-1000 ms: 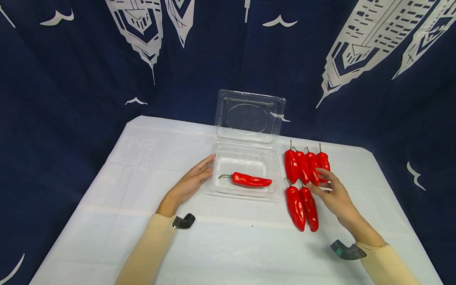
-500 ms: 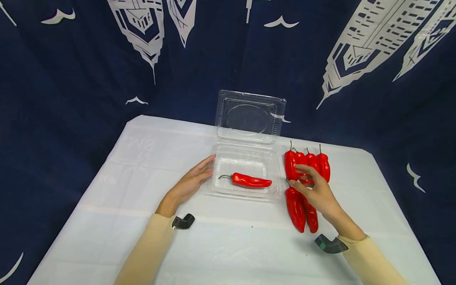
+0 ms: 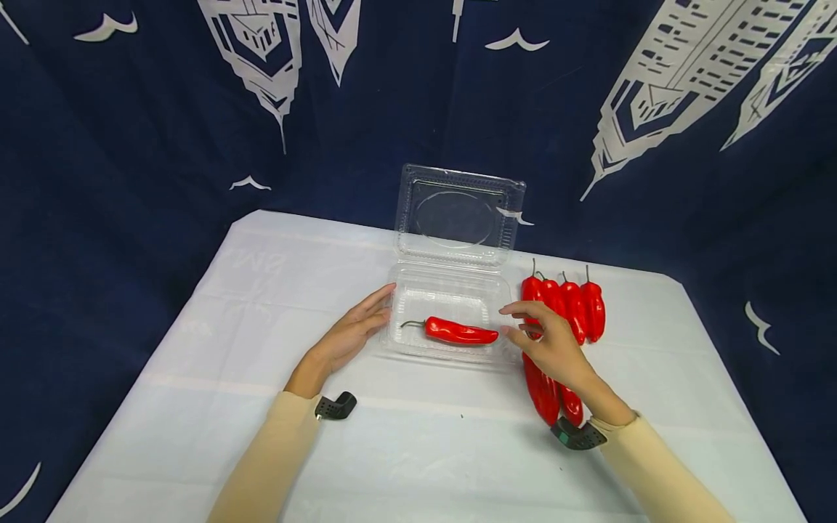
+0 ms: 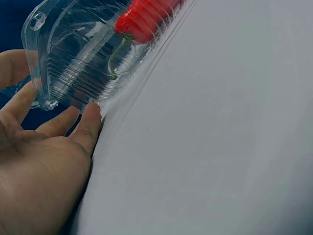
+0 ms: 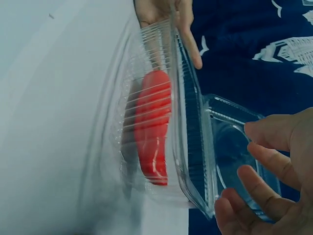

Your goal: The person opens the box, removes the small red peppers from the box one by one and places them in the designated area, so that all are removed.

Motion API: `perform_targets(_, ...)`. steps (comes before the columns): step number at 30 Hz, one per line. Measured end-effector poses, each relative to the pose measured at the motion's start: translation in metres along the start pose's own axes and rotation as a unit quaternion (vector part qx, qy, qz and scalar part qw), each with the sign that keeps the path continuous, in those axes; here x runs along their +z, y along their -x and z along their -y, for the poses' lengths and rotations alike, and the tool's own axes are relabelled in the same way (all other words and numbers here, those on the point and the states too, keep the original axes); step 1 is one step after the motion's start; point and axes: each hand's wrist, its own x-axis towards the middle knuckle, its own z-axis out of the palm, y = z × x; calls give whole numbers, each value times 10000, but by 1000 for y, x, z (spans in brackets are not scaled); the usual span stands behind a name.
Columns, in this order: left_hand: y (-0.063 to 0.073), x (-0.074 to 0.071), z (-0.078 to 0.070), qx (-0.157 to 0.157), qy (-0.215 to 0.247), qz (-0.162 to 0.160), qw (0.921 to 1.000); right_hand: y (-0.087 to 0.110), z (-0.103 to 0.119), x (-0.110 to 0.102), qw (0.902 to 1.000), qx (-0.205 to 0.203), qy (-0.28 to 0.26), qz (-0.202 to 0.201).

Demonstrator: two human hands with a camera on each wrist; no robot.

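A clear plastic clamshell box [image 3: 445,298] lies on the table with its lid [image 3: 451,218] raised at the back. One red chili pepper [image 3: 461,332] lies crosswise inside, stem to the left; its green stem [image 4: 117,56] shows through the wall in the left wrist view. My left hand [image 3: 349,335] rests with extended fingers against the box's left side. At the right rim hovers my right hand [image 3: 552,349], its fingers [image 5: 264,159] spread and loosely bent with nothing between them. Whether they touch the box is unclear.
Right of the box, several red peppers [image 3: 575,309] lie in a back row, stems pointing away. Two more peppers [image 3: 541,392] lie in front, partly hidden by my right hand and wrist camera [image 3: 578,436]. A dark blue printed cloth [image 3: 366,131] hangs behind the white table [image 3: 418,450].
My right hand has moved left, from over the peppers to the box's right rim, carrying nothing. The left hand, the box and the pepper inside stay where they were.
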Motion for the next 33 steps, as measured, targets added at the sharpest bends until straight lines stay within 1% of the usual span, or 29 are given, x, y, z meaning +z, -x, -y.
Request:
perform_targets(3,0,0,0,-17,-2,-2,10000,-7,0,8,9994,-327,-58,3)
perform_targets(6,0,0,-1,-23,-2,-9,10000,-14,0,16,9984,-522,-208,67)
perform_targets(9,1,1,-1,-54,-12,-48,10000,-19,1,23,9974,-642,-269,168)
perform_targets(14,1,1,-2,-69,-10,-55,10000,-27,4,33,9960,-825,-188,278)
perform_targets(20,0,1,-1,-84,1,-31,10000,-35,0,42,9933,-1106,-59,339)
perform_targets(24,1,0,-1,-76,30,-35,10000,-39,-1,45,9924,-1112,-18,519)
perform_targets(28,1,1,-2,-82,38,-65,9999,-43,1,46,9914,-1095,-107,708)
perform_targets(33,1,2,-3,-62,48,-29,10000,-44,0,49,9906,-906,-262,987)
